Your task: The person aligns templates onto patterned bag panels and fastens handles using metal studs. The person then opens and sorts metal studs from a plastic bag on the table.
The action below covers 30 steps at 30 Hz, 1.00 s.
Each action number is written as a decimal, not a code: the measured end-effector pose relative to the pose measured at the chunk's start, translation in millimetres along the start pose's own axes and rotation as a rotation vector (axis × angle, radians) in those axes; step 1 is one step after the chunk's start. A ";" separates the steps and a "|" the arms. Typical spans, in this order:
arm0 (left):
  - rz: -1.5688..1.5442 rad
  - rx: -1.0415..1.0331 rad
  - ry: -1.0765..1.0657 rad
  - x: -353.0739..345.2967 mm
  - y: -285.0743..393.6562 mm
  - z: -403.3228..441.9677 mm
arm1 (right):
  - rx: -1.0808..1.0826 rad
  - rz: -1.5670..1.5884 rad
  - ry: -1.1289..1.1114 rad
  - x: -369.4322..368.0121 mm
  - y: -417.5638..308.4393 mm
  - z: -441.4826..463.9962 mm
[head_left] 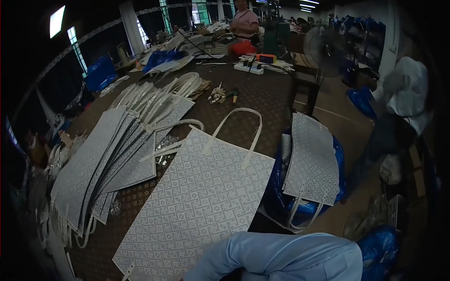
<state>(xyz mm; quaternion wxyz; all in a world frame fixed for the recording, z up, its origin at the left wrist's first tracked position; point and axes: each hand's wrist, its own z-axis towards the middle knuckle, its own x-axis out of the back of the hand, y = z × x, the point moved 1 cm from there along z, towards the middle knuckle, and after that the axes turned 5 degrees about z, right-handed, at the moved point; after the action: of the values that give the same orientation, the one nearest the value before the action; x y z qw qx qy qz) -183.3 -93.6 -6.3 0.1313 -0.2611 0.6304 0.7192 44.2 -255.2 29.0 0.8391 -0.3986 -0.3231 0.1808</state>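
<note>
A large patterned grey-white bag panel (pixel 201 201) lies flat on the table in front of me, a looped white handle (pixel 257 126) at its far edge. Part of a second handle (pixel 128 271) shows at its near left corner. A light blue sleeve (pixel 281 255) of mine reaches across the bottom, over the panel's near edge. Neither of my hands shows; the lower frame edge and the sleeve hide whatever they hold. Left of the panel, a fanned stack of similar bag panels (pixel 101 159) with handles rests on the table.
More panels (pixel 311 159) lie on a blue plastic bag (pixel 341 168) at the right. Small parts (pixel 217 94), a tool (pixel 234 96) and a white power strip (pixel 248 69) sit farther back on the brown table (pixel 262 91). A person (pixel 244 23) stands beyond; a fan (pixel 323 49) is at back right.
</note>
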 end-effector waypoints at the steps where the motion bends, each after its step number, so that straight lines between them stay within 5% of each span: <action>1: -0.027 0.019 -0.005 -20.0 1.7 -6.9 | -0.008 0.043 -0.005 6.1 -0.4 8.4; 5: -0.121 0.116 0.022 -74.7 8.3 -48.9 | -0.056 0.256 -0.048 36.8 -18.3 31.1; 7: -0.188 0.174 0.043 -101.2 1.2 -68.5 | -0.154 0.243 -0.003 65.4 32.7 35.3; 9: -0.250 0.246 0.052 -130.8 -9.2 -81.8 | -0.011 -0.044 0.555 97.9 57.1 14.1; 10: -0.284 0.291 0.059 -146.9 -15.1 -91.5 | -0.063 -0.068 0.525 126.4 34.5 1.2; 12: 0.149 0.211 -0.399 -182.3 -61.4 -91.7 | -0.127 -0.090 0.498 173.7 5.9 -28.5; 14: -0.470 0.621 -0.316 -251.4 -89.6 -101.0 | -0.059 -0.482 0.533 197.6 -4.7 -51.4; 20: -0.564 0.678 -0.454 -378.9 -159.2 -120.4 | -0.373 -0.992 0.517 264.1 6.4 -112.9; 30: -0.553 0.919 -0.422 -425.9 -232.3 -103.1 | -0.403 -0.804 0.655 320.4 23.5 -168.0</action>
<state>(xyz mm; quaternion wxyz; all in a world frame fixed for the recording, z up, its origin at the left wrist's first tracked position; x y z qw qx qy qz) 311.8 -94.7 22.3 0.5376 -0.1832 0.7464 0.3468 391.0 -153.7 58.6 0.8057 -0.4319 -0.2004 -0.3523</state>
